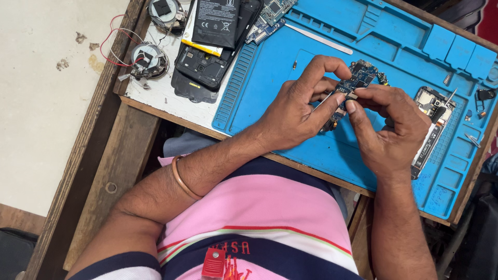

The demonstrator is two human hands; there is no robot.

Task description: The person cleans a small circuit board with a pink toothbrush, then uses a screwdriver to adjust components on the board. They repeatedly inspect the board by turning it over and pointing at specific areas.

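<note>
At frame centre, over the blue mat, my left hand and right hand both pinch a small circuit board between closed fingertips.

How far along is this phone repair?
Done: one phone lies opened near the mat's left edge with its battery out on top, and a second open phone frame lies on the blue mat. In hand: both the left hand and right hand hold a circuit board. Left: the board is not back in either phone, and small parts lie loose.
</note>
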